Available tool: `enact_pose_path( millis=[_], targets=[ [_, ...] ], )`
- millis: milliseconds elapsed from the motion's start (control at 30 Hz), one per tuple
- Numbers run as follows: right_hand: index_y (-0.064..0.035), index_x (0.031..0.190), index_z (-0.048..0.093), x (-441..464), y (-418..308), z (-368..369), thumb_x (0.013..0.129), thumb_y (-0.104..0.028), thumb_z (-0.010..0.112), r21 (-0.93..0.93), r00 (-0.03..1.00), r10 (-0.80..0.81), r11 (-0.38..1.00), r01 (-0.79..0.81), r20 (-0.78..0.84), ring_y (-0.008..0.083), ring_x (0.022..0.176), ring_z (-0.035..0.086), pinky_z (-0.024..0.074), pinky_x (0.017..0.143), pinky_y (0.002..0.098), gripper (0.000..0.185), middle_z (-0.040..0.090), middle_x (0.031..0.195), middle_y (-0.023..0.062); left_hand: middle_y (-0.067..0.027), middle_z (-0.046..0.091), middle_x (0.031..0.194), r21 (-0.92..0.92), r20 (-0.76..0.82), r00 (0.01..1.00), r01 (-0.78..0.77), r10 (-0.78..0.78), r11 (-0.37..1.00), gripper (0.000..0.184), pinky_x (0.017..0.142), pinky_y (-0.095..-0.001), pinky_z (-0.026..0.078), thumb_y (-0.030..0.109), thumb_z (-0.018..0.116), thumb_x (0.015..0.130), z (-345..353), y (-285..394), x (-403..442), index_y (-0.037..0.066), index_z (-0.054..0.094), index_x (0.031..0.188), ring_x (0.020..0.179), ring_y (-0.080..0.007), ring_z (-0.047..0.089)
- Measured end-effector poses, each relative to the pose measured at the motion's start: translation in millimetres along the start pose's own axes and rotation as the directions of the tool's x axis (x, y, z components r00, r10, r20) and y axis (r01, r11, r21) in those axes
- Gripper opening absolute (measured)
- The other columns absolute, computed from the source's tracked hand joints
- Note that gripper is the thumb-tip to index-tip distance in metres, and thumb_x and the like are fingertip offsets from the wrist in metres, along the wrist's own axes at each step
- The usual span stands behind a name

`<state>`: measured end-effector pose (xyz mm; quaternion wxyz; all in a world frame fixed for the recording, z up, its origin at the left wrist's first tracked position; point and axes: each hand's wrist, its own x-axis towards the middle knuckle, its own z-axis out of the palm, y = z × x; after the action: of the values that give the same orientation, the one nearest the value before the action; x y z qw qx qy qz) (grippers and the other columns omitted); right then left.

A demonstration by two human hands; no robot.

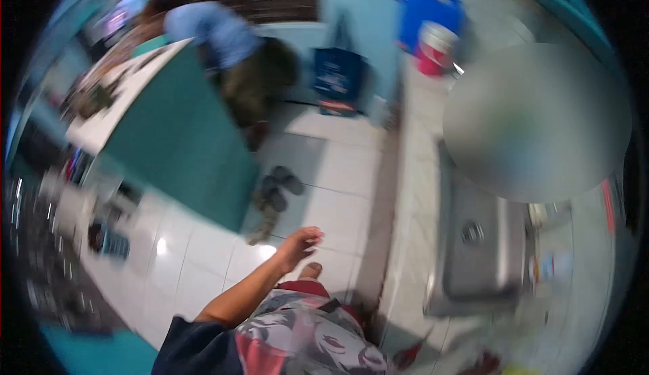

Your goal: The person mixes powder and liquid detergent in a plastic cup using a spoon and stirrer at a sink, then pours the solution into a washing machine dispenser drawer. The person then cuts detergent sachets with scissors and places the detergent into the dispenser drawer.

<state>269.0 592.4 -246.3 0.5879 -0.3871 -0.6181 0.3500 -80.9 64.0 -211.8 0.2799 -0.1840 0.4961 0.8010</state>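
Observation:
My left hand hangs in front of my body, above the white tiled floor. Its fingers are loosely bent and nothing shows in them. The hand touches nothing I can see; my foot shows just below it. On the floor ahead of the hand lies a pair of dark slippers. My right hand is out of the picture. To my right, a steel sink with a drain is set into the tiled counter.
A person in a blue top bends behind a teal panel. A dark blue tote bag stands by the far wall. A red and white bucket and a blue container sit on the counter. A blurred patch hides the right side.

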Motion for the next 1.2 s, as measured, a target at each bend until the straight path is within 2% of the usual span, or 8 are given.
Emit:
enact_pose_path(
  millis=[67,100,133,500,700,800,1000,1200],
  targets=[
    [-0.0023,0.113,0.055,3,12,7,0.09,-0.023,0.051,0.188,0.986,0.162,0.968,-0.165,0.028,0.0164,0.08,0.057,0.0474,0.071,0.0268,0.031,0.06,0.1,0.0072,0.0052,0.056,0.092,0.053,0.072,0.997,0.006,-0.01,0.999,0.023,0.08,-0.0263,0.034,0.028,0.054,0.079,9,-5,7,0.018,0.057,0.099,0.089,-0.0081,0.05],
    [-0.0009,0.12,0.051,7,12,-7,0.092,-0.022,0.048,-0.09,0.973,0.23,0.969,-0.229,0.008,0.0199,0.095,0.058,0.0482,0.081,0.0289,0.035,0.06,0.108,0.0111,0.0033,0.06,0.103,0.052,0.205,0.976,0.065,-0.074,0.997,0.03,0.09,-0.0349,0.031,0.028,0.059,0.078,-14,-23,32,0.019,0.056,0.106,0.097,-0.011,0.05],
    [-0.0003,0.121,0.05,14,47,-25,0.092,-0.019,0.049,-0.53,0.997,0.01,0.848,0.032,0.077,0.02,0.096,0.057,0.0482,0.081,0.0299,0.034,0.058,0.112,0.013,0.0024,0.059,0.104,0.004,0.24,0.969,0.055,-0.054,0.998,0.033,0.087,-0.032,0.032,0.027,0.058,0.078,8,-21,22,0.017,0.055,0.11,0.097,-0.0107,0.05],
    [-0.0034,0.095,0.059,-9,-68,40,0.087,-0.013,0.057,-0.208,0.996,0.084,0.975,-0.079,0.017,0.0168,0.073,0.06,0.0452,0.057,0.0269,0.013,0.061,0.083,0.0073,0.0008,0.056,0.112,0.465,0.37,0.842,0.198,-0.392,0.863,0.036,0.084,-0.0291,0.036,0.032,0.051,0.088,177,-91,30,0.013,0.047,0.118,0.097,-0.0101,0.052],
    [-0.0028,0.098,0.059,-7,-88,44,0.087,-0.013,0.056,-0.272,0.997,0.064,0.959,-0.074,-0.045,0.0178,0.075,0.061,0.0491,0.059,0.0272,0.016,0.061,0.091,0.0092,-0.0032,0.057,0.109,0.724,0.59,0.631,-0.138,-0.504,0.676,0.039,0.087,-0.0354,0.039,0.021,0.057,0.085,283,-154,11,0.011,0.045,0.121,0.103,-0.0164,0.052],
    [-0.0025,0.096,0.059,-13,-93,49,0.086,-0.011,0.056,-0.29,0.99,0.142,0.948,-0.128,0.026,0.0187,0.073,0.061,0.0492,0.057,0.0271,0.014,0.061,0.089,0.0094,-0.0052,0.051,0.119,0.55,0.832,0.36,-0.431,-0.423,0.715,0.051,0.091,-0.0371,0.037,0.013,0.062,0.082,317,-209,35,0.009,0.039,0.126,0.108,-0.0188,0.049],
    [-0.0037,0.093,0.058,-9,-101,46,0.083,-0.005,0.059,-0.428,0.996,0.06,0.9,-0.08,-0.06,0.0186,0.072,0.062,0.0498,0.055,0.0265,0.01,0.061,0.086,0.0091,-0.016,0.038,0.128,0.329,0.919,0.179,-0.839,-0.351,0.433,0.078,0.101,-0.0383,0.031,0.012,0.073,0.068,387,-256,32,0.004,0.028,0.132,0.118,-0.0288,0.041],
    [-0.003,0.09,0.058,-23,-97,55,0.081,-0.001,0.06,-0.337,0.978,0.143,0.922,-0.188,-0.154,0.0172,0.074,0.062,0.0499,0.055,0.026,0.01,0.062,0.087,0.007,-0.0188,0.04,0.126,0.183,0.935,0.003,-0.86,-0.354,0.476,0.091,0.102,-0.0412,0.031,0.016,0.08,0.058,409,-284,28,0.001,0.028,0.131,0.118,-0.0344,0.04]
  ],
)
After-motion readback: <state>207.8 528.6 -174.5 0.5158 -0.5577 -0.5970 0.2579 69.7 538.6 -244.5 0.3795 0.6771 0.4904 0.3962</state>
